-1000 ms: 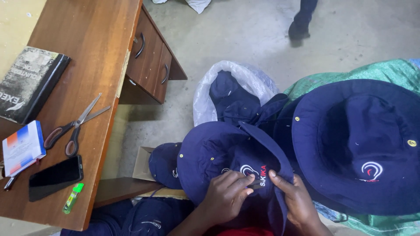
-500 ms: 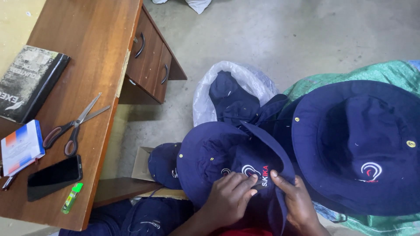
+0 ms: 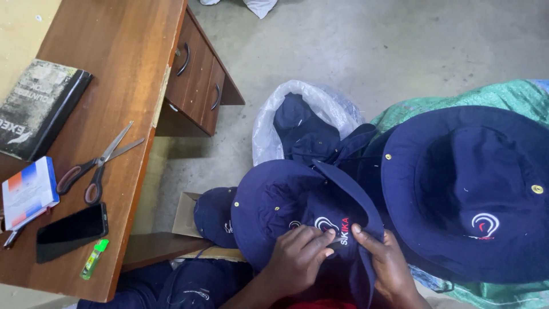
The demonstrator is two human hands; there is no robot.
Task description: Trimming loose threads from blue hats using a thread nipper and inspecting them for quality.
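My left hand and my right hand both grip a navy blue brimmed hat at its embroidered front, fingertips pinched close to the stitched emblem. The hat rests on my lap with its brim folded up between the hands. A second, larger navy hat lies flat just to the right, on a green cloth. Behind them a clear plastic bag holds more navy hats.
A wooden desk with drawers stands at the left. On it lie scissors, a dark book, a small white box, a black phone and a green lighter. More navy caps sit below the desk's edge.
My fingers have shifted slightly on the hat's front near the emblem. The hat and everything else stay where they were.
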